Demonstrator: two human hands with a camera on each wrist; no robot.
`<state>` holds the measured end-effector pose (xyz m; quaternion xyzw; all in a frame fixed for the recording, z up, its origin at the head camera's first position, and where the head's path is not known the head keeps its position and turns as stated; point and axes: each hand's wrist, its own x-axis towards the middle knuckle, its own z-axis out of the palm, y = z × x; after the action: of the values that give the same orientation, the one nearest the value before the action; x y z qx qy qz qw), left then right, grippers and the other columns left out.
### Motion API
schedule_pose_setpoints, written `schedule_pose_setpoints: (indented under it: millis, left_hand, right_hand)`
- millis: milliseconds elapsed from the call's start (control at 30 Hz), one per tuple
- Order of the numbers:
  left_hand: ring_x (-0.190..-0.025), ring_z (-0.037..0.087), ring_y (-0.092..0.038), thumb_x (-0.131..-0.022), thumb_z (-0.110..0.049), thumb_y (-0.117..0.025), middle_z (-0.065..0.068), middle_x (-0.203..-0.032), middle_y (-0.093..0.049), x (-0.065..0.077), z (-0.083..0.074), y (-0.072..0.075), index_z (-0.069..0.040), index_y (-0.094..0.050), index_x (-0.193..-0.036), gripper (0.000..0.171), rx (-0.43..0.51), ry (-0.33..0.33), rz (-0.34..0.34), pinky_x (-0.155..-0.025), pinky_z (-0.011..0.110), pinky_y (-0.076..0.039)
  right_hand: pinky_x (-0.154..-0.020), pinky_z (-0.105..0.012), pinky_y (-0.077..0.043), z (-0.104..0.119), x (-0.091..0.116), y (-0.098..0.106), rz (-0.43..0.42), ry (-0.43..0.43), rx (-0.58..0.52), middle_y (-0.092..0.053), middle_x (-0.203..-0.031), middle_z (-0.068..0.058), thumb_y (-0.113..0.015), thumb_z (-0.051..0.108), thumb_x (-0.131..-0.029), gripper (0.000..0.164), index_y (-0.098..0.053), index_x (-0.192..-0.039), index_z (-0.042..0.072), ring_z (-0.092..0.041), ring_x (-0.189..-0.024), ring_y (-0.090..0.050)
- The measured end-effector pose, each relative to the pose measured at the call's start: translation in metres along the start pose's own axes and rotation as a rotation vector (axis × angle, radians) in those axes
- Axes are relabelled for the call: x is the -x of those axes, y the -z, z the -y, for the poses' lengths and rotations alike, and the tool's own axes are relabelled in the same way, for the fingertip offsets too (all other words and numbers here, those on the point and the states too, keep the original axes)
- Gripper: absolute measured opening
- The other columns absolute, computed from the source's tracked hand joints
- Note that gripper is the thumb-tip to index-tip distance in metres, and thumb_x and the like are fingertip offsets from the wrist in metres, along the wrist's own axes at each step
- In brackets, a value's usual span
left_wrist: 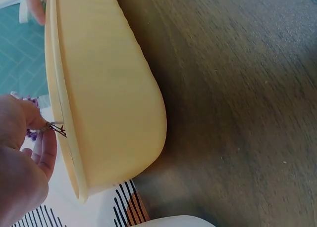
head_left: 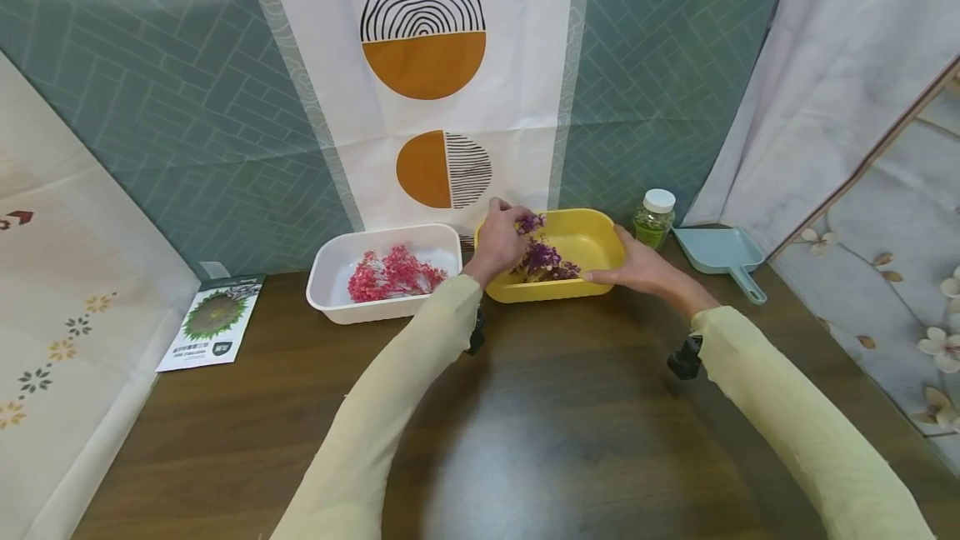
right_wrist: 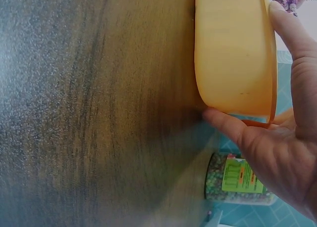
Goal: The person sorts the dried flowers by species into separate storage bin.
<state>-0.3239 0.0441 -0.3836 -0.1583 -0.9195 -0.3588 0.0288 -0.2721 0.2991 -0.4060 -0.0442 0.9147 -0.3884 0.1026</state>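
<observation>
A yellow tray [head_left: 577, 294] stands on the table against the back wall, with purple dried flowers [head_left: 551, 261] in it. Over its left end, my left hand [head_left: 501, 236] pinches the thin stems of some of these flowers; the left wrist view shows the stems between thumb and fingers of this hand [left_wrist: 22, 153]. My right hand [head_left: 637, 263] grips the tray's right end. In the right wrist view its thumb [right_wrist: 292, 29] lies at the rim and another finger [right_wrist: 225, 123] touches the end wall. Part of the tray's left end is hidden behind my left hand.
A white tray [head_left: 326, 294] of red dried flowers [head_left: 393, 273] stands to the left. Further left lies a leaflet with a sunflower [head_left: 213, 319]. Beyond my right hand are a white-capped jar of green pieces [head_left: 654, 219] and a light blue dustpan [head_left: 720, 248].
</observation>
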Motion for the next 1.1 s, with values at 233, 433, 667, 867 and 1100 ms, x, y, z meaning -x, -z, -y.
schedule_pose_setpoints:
  millis: [233, 433, 667, 867, 1100]
  left_hand:
    - [-0.101, 0.021, -0.052, -0.085, 0.013, -0.056, 0.01, -0.129, -0.038, -0.001, 0.004, 0.0, -0.012, -0.068, -0.126, 0.049, -0.022, 0.0, 0.004, -0.078, 0.026, -0.051]
    - [-0.107, 0.02, -0.053, -0.086, 0.007, -0.062, 0.009, -0.13, -0.039, 0.003, 0.003, 0.002, -0.011, -0.068, -0.128, 0.046, 0.0, -0.014, 0.018, -0.083, 0.028, -0.052]
    - [-0.108, 0.025, -0.057, -0.085, 0.003, -0.063, 0.014, -0.129, -0.043, 0.014, 0.007, 0.009, -0.008, -0.066, -0.13, 0.046, 0.044, -0.105, 0.002, -0.086, 0.033, -0.052]
    - [-0.094, 0.023, -0.058, -0.088, 0.0, -0.064, 0.016, -0.124, -0.044, 0.03, 0.014, 0.014, -0.004, -0.065, -0.13, 0.043, 0.085, -0.17, -0.021, -0.074, 0.032, -0.049]
    - [-0.103, 0.036, -0.061, -0.087, -0.001, -0.067, 0.021, -0.119, -0.045, 0.057, 0.021, 0.024, -0.001, -0.062, -0.132, 0.045, 0.108, -0.252, -0.034, -0.078, 0.039, -0.05]
  right_hand:
    - [-0.11, -0.061, -0.03, 0.001, 0.0, -0.001, 0.005, 0.017, -0.011, -0.041, -0.143, -0.024, -0.08, 0.054, -0.08, 0.118, -0.008, -0.159, 0.006, -0.039, -0.121, -0.046]
    - [-0.11, -0.061, -0.029, 0.002, -0.001, -0.001, 0.004, 0.008, -0.008, -0.04, -0.143, -0.025, -0.079, 0.05, -0.082, 0.115, -0.006, -0.159, 0.006, -0.039, -0.121, -0.046]
    - [-0.11, -0.06, -0.031, 0.001, -0.006, -0.002, 0.001, 0.034, -0.01, -0.04, -0.144, -0.025, -0.08, 0.049, -0.082, 0.113, -0.01, -0.158, 0.005, -0.041, -0.122, -0.046]
    - [-0.109, -0.061, -0.031, -0.002, -0.004, -0.002, -0.008, 0.046, -0.005, -0.04, -0.143, -0.024, -0.079, 0.051, -0.082, 0.112, -0.01, -0.158, 0.006, -0.041, -0.121, -0.046]
    - [-0.105, -0.057, -0.039, -0.01, -0.001, -0.002, -0.032, 0.077, -0.008, -0.045, -0.137, -0.021, -0.078, 0.053, -0.082, 0.107, -0.015, -0.156, 0.007, -0.037, -0.114, -0.051]
